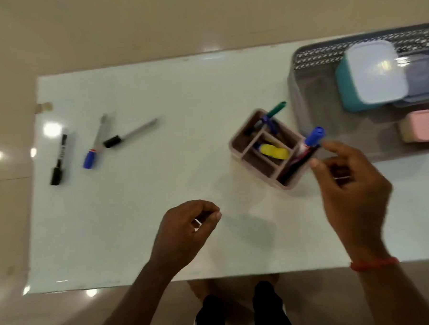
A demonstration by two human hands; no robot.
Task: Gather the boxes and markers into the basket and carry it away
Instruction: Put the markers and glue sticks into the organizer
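Note:
A grey basket (pixel 304 93) stands at the table's right end and holds a teal box with a pale lid (pixel 373 74), a grey-blue box (pixel 422 77) and a pink box (pixel 422 126). Left of it is a pink divided organizer (pixel 245 148) holding a green marker (pixel 276 108), a yellow item (pixel 273 151) and a blue-capped marker (pixel 315 135). My right hand (pixel 351 180) hovers just right of that marker, fingers relaxed and holding nothing. Near the front edge, my left hand (pixel 184 231) hangs loosely curled and empty. A black marker (pixel 59 160), a blue-capped marker (pixel 95 143) and a black-capped marker (pixel 130 134) lie at the left.
The white table (pixel 155 91) stands on a glossy beige floor (pixel 126 22). My feet and dark trousers (pixel 241 310) show below the front edge. A red thread band circles my right wrist.

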